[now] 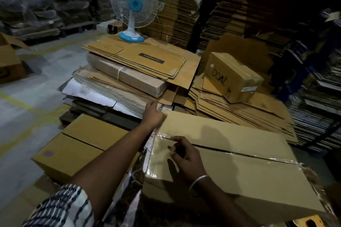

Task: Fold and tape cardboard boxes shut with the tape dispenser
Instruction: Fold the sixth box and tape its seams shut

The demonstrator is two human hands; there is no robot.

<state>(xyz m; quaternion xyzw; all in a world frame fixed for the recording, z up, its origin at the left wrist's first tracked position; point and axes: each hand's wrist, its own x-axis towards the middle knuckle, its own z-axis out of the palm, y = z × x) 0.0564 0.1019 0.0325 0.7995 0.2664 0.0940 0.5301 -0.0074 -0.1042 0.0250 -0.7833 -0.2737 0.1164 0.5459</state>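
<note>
Cardboard of the box [230,164], lying at the near right, looks stiff and light, best held at its edges; the left hand [154,114] grips its far left corner, while the right hand [184,153] presses curled fingers on the taped seam [239,153]

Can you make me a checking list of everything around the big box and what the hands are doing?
Surface: big cardboard box, flaps shut, clear tape along its seam.
Job's things: second box beside it, untaped; tape dispenser not seen.
Clutter: flat cardboard stacks; small lettered box.
Hands: left hand grips the box's far corner; right hand rests on the tape, fingers curled.
Cables: nothing seen.
Surroundings: table fan; tall cardboard piles; grey floor.
</note>
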